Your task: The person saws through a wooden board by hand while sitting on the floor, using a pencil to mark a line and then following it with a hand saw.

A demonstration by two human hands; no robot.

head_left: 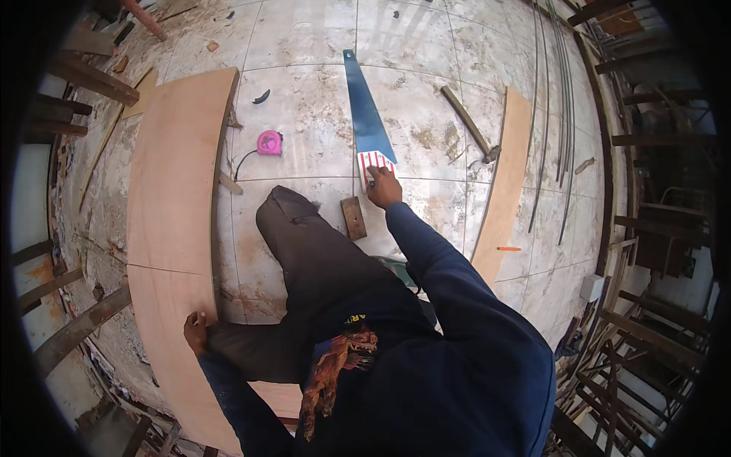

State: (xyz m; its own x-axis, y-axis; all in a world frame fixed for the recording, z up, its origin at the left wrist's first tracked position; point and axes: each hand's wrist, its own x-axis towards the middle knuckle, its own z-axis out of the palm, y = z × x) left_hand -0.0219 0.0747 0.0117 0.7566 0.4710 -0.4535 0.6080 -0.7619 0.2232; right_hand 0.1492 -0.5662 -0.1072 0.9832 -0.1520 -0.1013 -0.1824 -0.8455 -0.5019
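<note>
A handsaw (pixel 368 114) with a blue blade and a red-and-white striped handle lies on the floor ahead of me, its narrow end pointing away. My right hand (pixel 384 189) is closed on the handle. At the left, a long plywood board (pixel 175 175) runs from far to near, crossed by a thin dark line. Just below that line my left hand (pixel 196 333) rests on the board near its right edge. Its fingers are loosely bent, with thumb and finger apart and nothing visible between them. My knee bends beside the board.
A pink tape measure (pixel 269 142) and a small wooden block (pixel 353 218) lie on the tiled floor. Further right are a hammer (pixel 470 128), a narrow plywood strip (pixel 506 167) and an orange pencil (pixel 509 248). Long thin metal rods (pixel 565 114) lie beyond, and stacked timber (pixel 655 320) lines the right side.
</note>
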